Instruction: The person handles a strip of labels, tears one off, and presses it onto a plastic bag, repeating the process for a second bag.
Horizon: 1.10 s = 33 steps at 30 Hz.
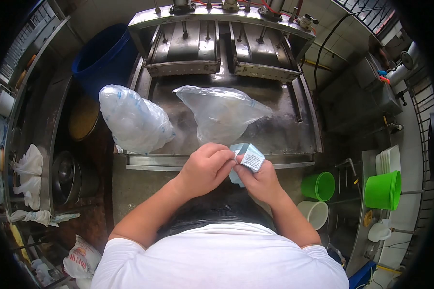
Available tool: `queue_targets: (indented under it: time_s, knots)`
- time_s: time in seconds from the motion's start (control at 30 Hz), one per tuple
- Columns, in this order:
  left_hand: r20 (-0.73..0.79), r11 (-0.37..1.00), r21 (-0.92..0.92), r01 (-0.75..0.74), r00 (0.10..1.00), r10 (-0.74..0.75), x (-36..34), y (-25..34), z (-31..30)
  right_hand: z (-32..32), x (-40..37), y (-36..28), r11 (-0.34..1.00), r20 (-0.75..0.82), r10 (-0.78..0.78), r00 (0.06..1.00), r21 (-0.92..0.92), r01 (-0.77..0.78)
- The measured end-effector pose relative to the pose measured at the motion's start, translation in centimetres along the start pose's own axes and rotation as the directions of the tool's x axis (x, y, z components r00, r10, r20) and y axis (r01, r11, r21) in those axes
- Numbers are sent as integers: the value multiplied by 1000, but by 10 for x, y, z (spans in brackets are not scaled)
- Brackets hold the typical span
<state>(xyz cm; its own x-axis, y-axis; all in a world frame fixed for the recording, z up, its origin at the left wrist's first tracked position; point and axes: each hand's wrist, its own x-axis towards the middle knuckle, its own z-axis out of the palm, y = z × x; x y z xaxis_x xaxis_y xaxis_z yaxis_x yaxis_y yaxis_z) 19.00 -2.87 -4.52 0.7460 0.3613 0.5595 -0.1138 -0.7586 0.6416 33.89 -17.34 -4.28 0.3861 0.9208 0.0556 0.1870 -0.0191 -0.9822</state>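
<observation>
My right hand (259, 182) is closed around a small light-blue packet (250, 159) with a white label full of dark print. My left hand (208, 168) pinches at the packet's left edge, its fingertips meeting my right fingers there. Just beyond my hands, a clear plastic bag (222, 113) with a wide, spread top stands on the metal work table (284, 130); its contents are hard to make out. To its left sits a fuller, crumpled plastic bag (135, 118) with faint blue print. Neither hand is clearly touching the bags.
A metal press (217, 14) with two tray-like boxes stands over the table's back. On the left are a blue barrel (101, 53) and a dark pot (65, 176). Green buckets (318, 186) and a white bucket (313, 214) are at right, near a metal sink unit (366, 86).
</observation>
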Motion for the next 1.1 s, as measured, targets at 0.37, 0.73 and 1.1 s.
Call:
queue_targets:
  time_s: [0.37, 0.73, 1.1]
  knots:
    - [22, 987, -136, 86, 996, -84, -1, -2, -2, -4, 0, 1, 999, 39, 36, 999, -6, -36]
    - [134, 502, -633, 590, 722, -679, -13, -21, -1, -2, -2, 19, 974, -43, 186, 982, 138, -178]
    - [-235, 952, 307, -6, 969, 82, 5, 0, -3, 13, 0, 32, 944, -81, 226, 971, 263, -198]
